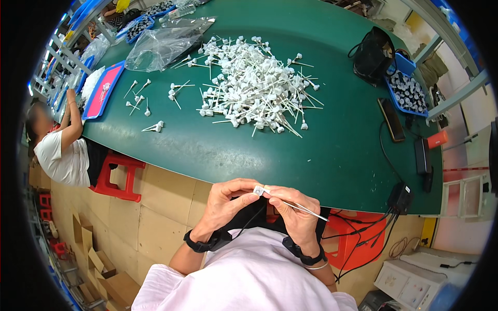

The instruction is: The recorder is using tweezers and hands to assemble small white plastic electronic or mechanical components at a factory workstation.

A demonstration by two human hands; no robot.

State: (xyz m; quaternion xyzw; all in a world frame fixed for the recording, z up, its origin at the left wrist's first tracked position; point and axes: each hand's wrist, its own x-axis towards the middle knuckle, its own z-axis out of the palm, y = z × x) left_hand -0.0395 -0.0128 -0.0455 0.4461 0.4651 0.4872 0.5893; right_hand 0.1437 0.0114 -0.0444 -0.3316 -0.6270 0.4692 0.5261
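Close to my chest, below the near edge of the green table [249, 150], both hands meet around one white pump part with a thin dip tube [290, 202]. My left hand [225, 202] pinches its white head end [258, 190]. My right hand [293, 210] grips the tube, which sticks out to the right. A large heap of the same white pump parts with tubes [254, 85] lies on the table's middle, with several loose ones [150, 103] scattered to its left.
A clear plastic bag [161, 46] lies at the back left beside a pink tray [104, 90]. A black bag [373, 54], a blue tray of small parts [410, 93], a phone [392, 119] and cables sit at the right. Another person [62, 150] sits at the left beside red stools [116, 176].
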